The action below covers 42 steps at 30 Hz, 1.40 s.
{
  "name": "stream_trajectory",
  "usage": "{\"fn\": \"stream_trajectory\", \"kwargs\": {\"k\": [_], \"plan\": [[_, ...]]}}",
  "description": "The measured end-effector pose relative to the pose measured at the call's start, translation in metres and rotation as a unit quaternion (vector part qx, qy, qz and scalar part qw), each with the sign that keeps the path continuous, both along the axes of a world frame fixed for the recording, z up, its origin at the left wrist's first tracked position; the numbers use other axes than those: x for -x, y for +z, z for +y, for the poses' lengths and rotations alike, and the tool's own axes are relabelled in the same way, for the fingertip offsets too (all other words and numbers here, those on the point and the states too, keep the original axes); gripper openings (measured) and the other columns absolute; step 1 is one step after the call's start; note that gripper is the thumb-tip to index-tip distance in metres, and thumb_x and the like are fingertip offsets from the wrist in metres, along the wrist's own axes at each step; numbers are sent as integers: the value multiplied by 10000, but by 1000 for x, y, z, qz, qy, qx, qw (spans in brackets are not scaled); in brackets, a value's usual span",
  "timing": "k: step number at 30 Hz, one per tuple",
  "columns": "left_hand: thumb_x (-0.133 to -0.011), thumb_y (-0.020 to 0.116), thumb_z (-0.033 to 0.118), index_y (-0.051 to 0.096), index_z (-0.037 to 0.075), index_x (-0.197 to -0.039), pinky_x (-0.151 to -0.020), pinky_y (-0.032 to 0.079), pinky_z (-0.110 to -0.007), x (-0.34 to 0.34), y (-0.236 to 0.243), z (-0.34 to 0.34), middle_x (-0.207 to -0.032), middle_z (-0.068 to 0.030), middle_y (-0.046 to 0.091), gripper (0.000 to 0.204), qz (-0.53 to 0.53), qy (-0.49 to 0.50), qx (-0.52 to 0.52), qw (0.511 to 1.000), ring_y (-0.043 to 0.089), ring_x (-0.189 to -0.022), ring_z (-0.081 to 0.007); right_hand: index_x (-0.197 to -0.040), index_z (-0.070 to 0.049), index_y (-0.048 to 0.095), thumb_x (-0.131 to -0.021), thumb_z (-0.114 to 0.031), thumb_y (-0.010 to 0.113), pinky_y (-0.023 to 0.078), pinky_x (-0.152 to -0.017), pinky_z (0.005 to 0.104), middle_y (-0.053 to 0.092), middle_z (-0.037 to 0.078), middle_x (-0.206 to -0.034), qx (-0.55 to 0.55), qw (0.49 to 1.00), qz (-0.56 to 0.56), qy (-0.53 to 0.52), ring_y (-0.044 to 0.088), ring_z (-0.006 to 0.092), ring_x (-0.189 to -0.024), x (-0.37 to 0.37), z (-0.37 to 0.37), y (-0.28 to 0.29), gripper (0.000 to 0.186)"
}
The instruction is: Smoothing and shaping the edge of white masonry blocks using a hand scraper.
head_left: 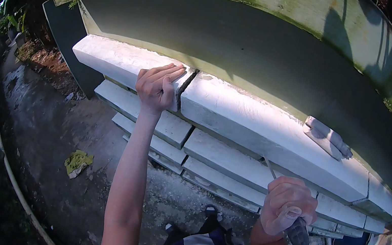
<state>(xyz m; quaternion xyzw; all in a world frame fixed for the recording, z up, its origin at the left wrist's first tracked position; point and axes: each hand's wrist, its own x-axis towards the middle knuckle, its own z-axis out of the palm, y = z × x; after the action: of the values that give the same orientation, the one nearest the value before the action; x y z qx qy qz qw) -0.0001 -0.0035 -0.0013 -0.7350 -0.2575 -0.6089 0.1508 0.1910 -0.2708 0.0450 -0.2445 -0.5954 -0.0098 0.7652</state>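
Note:
My left hand (156,85) lies on top of a long white painted block (114,53), fingers stretched out beside the dark gap at the block's right end. My right hand (290,204), lower and further right, is closed around a thin-shafted tool (298,234) with a dark, ribbed handle. Its narrow metal shaft points up and left, toward the lower edge of the second white block (267,128). Whether the tip touches that edge, I cannot tell. The tool's exact kind is unclear.
A grey bar-shaped object (328,138) sits on the ledge at right. More white slabs (226,159) step down below. Behind rises a greenish wall (220,34) with a mossy rim. A yellow-green cloth (78,163) and a pale pipe (16,186) lie on the ground at left.

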Motion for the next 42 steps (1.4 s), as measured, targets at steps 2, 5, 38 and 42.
{"fn": "stream_trajectory", "kwargs": {"k": [2, 5, 38, 42], "plan": [[-917, 454, 142, 819, 193, -972, -784, 450, -273, -3, 6, -2, -1004, 44, 790, 373, 3, -3, 6, 1000, 736, -989, -121, -696, -91, 386, -995, -154, 603, 437, -470, 312, 437, 0, -511, -10, 999, -20, -25, 436, 132, -421, -12, 5, -3, 375], [-927, 431, 147, 818, 178, -982, -800, 454, -272, -8, 10, -7, -1017, 31, 790, 392, 3, 3, 17, 1000, 734, -997, -124, -642, -95, 401, -1018, -221, 569, 499, -492, 323, 491, 2, -496, 113, 991, -33, -64, 482, 142, -405, -23, 11, -14, 431], [-929, 421, 153, 820, 171, -988, -827, 440, -267, -10, 8, -9, -1025, 28, 790, 404, 5, 8, 21, 1000, 729, -1019, -121, -796, -82, 407, -1020, -130, 536, 353, -365, 283, 459, 0, -511, -49, 998, -4, -32, 320, 99, -351, -43, -2, -33, 263], [-929, 422, 154, 820, 173, -976, -826, 441, -267, -22, 13, -4, -1024, 27, 791, 402, -9, -3, 20, 1000, 729, -1019, -120, -735, -84, 421, -1023, -156, 541, 367, -377, 272, 456, -8, -508, 1, 999, -10, -32, 335, 94, -352, -42, -18, -19, 320]]}}
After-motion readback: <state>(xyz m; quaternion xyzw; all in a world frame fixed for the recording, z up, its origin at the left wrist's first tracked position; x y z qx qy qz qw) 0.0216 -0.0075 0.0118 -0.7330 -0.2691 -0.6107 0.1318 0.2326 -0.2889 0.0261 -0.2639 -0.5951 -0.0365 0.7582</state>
